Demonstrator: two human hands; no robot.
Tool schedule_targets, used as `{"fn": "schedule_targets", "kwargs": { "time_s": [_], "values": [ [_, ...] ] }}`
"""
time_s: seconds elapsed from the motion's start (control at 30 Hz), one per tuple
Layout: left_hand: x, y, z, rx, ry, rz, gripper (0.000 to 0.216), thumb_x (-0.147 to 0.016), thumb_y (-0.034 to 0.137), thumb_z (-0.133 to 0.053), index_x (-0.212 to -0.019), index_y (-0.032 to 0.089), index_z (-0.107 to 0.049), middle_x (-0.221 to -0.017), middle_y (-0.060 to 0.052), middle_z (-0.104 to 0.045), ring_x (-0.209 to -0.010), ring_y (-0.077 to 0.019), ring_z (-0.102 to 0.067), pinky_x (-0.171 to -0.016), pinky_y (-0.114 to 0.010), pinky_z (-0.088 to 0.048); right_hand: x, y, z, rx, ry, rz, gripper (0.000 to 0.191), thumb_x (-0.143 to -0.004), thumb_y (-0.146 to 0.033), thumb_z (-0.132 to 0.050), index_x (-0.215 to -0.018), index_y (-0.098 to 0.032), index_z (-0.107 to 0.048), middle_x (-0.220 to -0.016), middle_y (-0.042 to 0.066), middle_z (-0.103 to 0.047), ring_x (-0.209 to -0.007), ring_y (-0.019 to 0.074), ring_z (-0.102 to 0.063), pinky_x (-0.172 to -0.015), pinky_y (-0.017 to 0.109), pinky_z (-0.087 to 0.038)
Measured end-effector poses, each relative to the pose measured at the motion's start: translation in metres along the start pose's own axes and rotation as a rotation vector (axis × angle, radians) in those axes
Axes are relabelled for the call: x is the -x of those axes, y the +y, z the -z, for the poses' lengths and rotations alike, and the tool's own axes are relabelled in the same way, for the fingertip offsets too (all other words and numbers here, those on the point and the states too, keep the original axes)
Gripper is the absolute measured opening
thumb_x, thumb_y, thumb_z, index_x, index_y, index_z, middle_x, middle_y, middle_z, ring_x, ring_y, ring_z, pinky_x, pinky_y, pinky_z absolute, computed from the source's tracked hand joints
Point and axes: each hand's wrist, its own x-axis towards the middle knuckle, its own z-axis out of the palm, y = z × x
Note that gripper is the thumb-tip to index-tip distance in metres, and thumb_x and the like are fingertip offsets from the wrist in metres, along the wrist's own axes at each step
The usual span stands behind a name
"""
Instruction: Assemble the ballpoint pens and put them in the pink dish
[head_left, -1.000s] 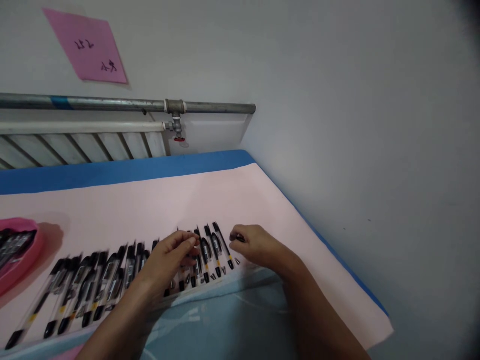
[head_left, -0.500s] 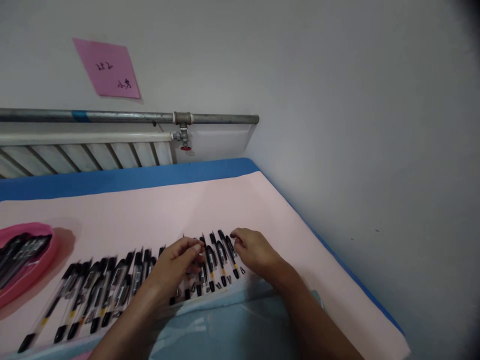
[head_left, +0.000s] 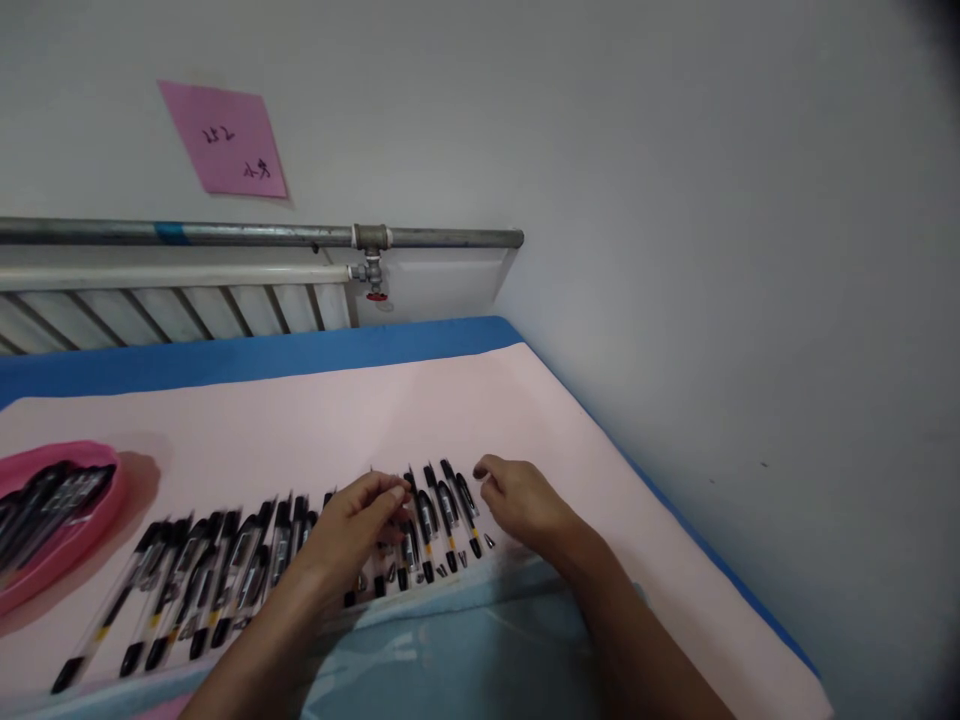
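Note:
Disassembled black pens point(head_left: 459, 508) lie in a slanted row on the pink table covering, with clear barrels, black caps and small metal tips point(head_left: 489, 541) around them. Over the middle of the row, my left hand point(head_left: 360, 520) is closed, thumb against curled fingers; whatever it may hold is hidden. My right hand point(head_left: 525, 500) is just right of the last pen, its index finger bent and slightly apart from the thumb, nothing visible between them. My left forearm covers part of the row.
A pink basket point(head_left: 112, 510) full of black pen parts stands at the left. Light blue cloth point(head_left: 450, 650) lies along the near edge. Behind the table point(head_left: 360, 410) are a radiator point(head_left: 172, 312) and a pipe point(head_left: 270, 235); a wall rises on the right.
My right hand has shifted slightly right, away from the last pen, its index finger and thumb a little further apart. My left hand looks nearly unchanged. The view has shifted slightly.

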Motion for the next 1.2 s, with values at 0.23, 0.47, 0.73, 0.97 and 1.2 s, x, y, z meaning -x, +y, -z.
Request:
{"fn": "schedule_targets", "kwargs": {
  "time_s": [0.23, 0.47, 0.73, 0.97, 1.2],
  "values": [
    [-0.009, -0.011, 0.003, -0.1, -0.01, -0.087, 0.023, -0.072, 0.034, -0.05, -0.084, 0.016, -0.056, -0.063, 0.001, -0.057, -0.042, -0.0087, -0.045, -0.041, -0.022, -0.037, -0.003, 0.003, 0.01, 0.042, -0.042, -0.06, 0.02, -0.077, -0.015, -0.041, -0.079, -0.015, -0.061, -0.081, 0.007, -0.065, -0.068, 0.0141, -0.056, -0.059, 0.022, -0.033],
    [0.008, -0.007, 0.015, -0.439, 0.181, -0.352, 0.022, -0.077, 0.024, -0.044, -0.086, 0.017, -0.062, -0.061, 0.001, -0.057, -0.053, -0.0107, -0.048, -0.052, -0.022, -0.036, -0.022, 0.026, -0.001, -0.047, -0.012, -0.077, 0.016, -0.077, -0.024, -0.041, -0.068, -0.023, -0.055, -0.08, 0.01, -0.064, -0.072, 0.0216, -0.057, -0.065, 0.03, -0.035],
    [0.09, 0.01, 0.205, -0.138, 1.146, -0.48, 0.05, -0.078, 0.032, -0.046, -0.125, 0.015, -0.037, -0.098, -0.006, -0.057, -0.071, -0.0117, -0.057, -0.062, -0.023, -0.046, -0.039, 0.044, -0.013, -0.117, -0.062, -0.142, 0.009, -0.071, -0.03, -0.049, -0.062, -0.028, -0.052, -0.079, 0.012, -0.062, -0.069, 0.0228, -0.056, -0.067, 0.033, -0.033],
    [0.083, 0.01, 0.3, -0.657, 1.144, -0.031, 0.028, -0.073, 0.02, -0.046, -0.096, 0.01, -0.059, -0.092, -0.012, -0.065, -0.084, -0.02, -0.061, -0.069, -0.027, -0.046, -0.038, 0.04, -0.011, -0.12, -0.065, -0.153, 0.01, -0.07, -0.033, -0.05, -0.062, -0.028, -0.048, -0.077, 0.012, -0.06, -0.068, 0.0222, -0.055, -0.066, 0.033, -0.032],
    [0.021, 0.008, 0.305, -0.978, 1.004, 0.23, 0.016, -0.068, 0.022, -0.054, -0.061, 0.012, -0.065, -0.061, -0.016, -0.066, -0.076, -0.0324, -0.063, -0.065, -0.036, -0.045, -0.041, 0.055, -0.022, -0.147, -0.01, -0.152, 0.01, -0.069, -0.037, -0.053, -0.063, -0.029, -0.053, -0.077, 0.011, -0.062, -0.067, 0.0216, -0.057, -0.064, 0.033, -0.034]
  ]
}}
